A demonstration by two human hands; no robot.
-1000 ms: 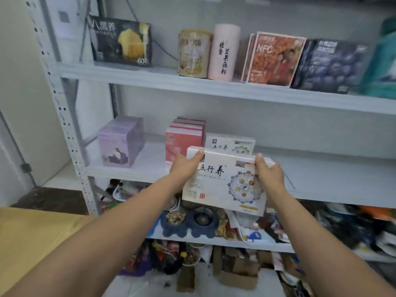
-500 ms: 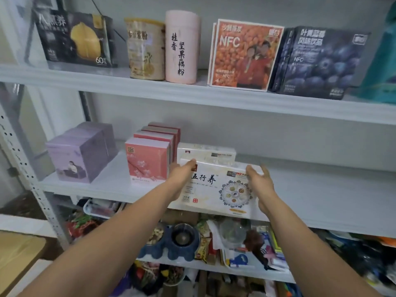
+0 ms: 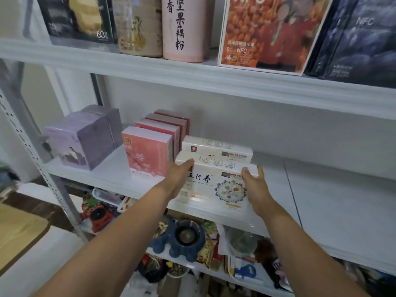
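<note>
A white flat box (image 3: pixel 214 185) with black characters and a round plate picture stands upright at the front of the middle shelf (image 3: pixel 321 189). Two more white boxes (image 3: pixel 216 146) of the same kind stand right behind it. My left hand (image 3: pixel 179 179) holds the box's left end, with the thumb up at its top corner and the fingers hidden. My right hand (image 3: pixel 255 185) is at the box's right end, with its fingers spread and straight, just touching the edge.
Pink boxes (image 3: pixel 147 153) stand in a row just left of the white ones, purple boxes (image 3: pixel 85 138) further left. The upper shelf (image 3: pixel 192 76) carries tins and flat boxes. Below, a cluttered shelf holds a blue bowl stand (image 3: pixel 184 239). The middle shelf's right part is bare.
The white box went from being held in the air to standing on the middle shelf in front of the others. My right hand's fingers have opened off it. The view has moved closer.
</note>
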